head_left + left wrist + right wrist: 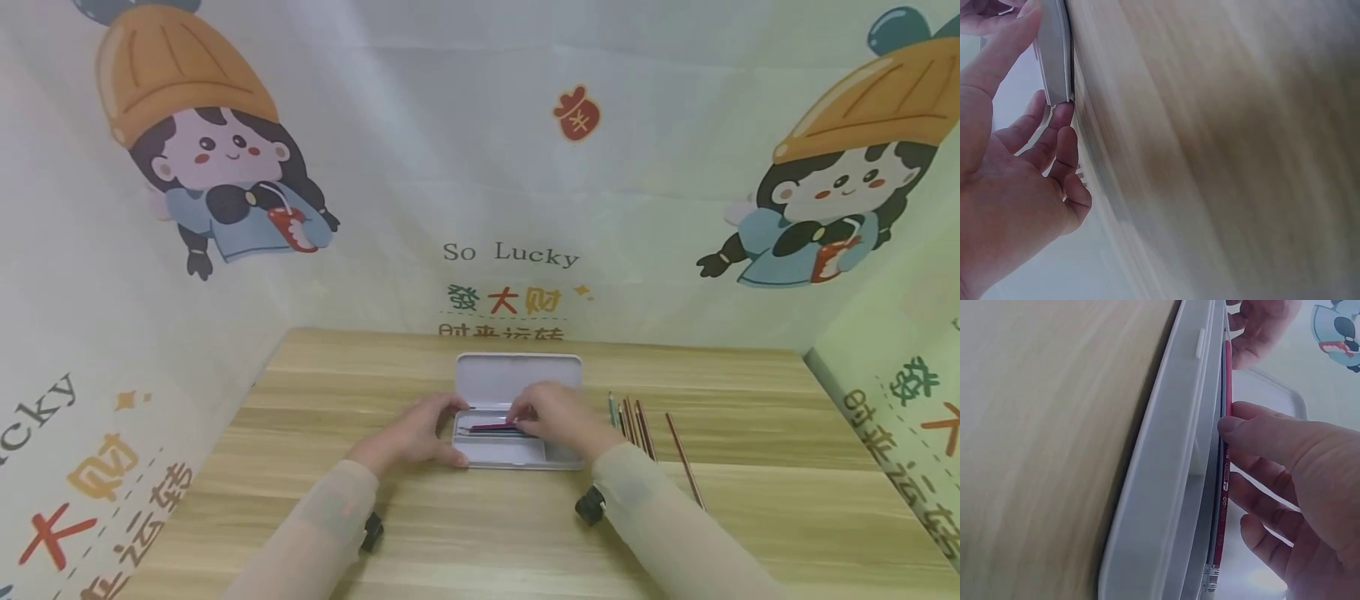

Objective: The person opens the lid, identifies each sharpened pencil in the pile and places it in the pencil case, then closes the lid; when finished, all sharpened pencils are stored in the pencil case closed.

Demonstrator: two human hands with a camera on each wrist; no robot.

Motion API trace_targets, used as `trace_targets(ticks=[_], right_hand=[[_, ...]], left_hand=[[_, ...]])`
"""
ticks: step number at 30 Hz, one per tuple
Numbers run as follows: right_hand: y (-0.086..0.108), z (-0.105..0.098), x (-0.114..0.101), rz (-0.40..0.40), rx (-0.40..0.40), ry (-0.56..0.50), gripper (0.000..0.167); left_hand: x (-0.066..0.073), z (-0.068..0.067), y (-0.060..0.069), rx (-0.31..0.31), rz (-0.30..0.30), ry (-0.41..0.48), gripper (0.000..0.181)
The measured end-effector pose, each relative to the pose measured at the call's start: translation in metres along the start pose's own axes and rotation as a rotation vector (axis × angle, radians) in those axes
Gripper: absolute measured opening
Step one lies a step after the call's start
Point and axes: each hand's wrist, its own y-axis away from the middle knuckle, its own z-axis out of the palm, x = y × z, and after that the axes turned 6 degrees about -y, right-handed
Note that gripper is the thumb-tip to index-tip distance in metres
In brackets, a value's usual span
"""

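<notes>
An open white pencil case (517, 377) lies on the table with its lid tipped back. My left hand (420, 429) grips the case's left end, thumb at the front corner and fingers at the rear. Over the tray, my right hand (564, 415) pinches a red pencil (1226, 472) between thumb and fingers. That pencil lies lengthwise along the case, close above or against darker pencils (480, 432); whether it touches them I cannot tell. In the right wrist view, a metal band shows near one end of it. The right hand covers the tray's right part.
Right of the case lies a loose group of several pencils (641, 425), one of them green (612, 408). A single red-brown pencil (684, 458) lies apart, farther right. Printed cloth (517, 192) walls in the wooden table (465, 533) at the back and sides.
</notes>
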Motion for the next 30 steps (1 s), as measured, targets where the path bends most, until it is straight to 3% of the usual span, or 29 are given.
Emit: trace_targets(ticks=[11, 20, 28, 30], right_hand=[[-0.004, 0.010, 0.000, 0.002, -0.003, 0.017, 0.011], [0.010, 0.001, 0.005, -0.007, 0.045, 0.007, 0.011], [0.034, -0.007, 0.018, 0.098, 0.068, -0.154, 0.011], [0.040, -0.009, 0.022, 0.094, 0.070, -0.173, 0.012]], left_hand=[[-0.001, 0.001, 0.000, -0.003, -0.004, 0.002, 0.084], [0.001, 0.000, -0.001, -0.003, -0.013, -0.010, 0.086], [0.000, 0.000, -0.001, -0.003, -0.007, -0.013, 0.087], [0.000, 0.000, -0.001, 0.000, -0.008, -0.010, 0.087]])
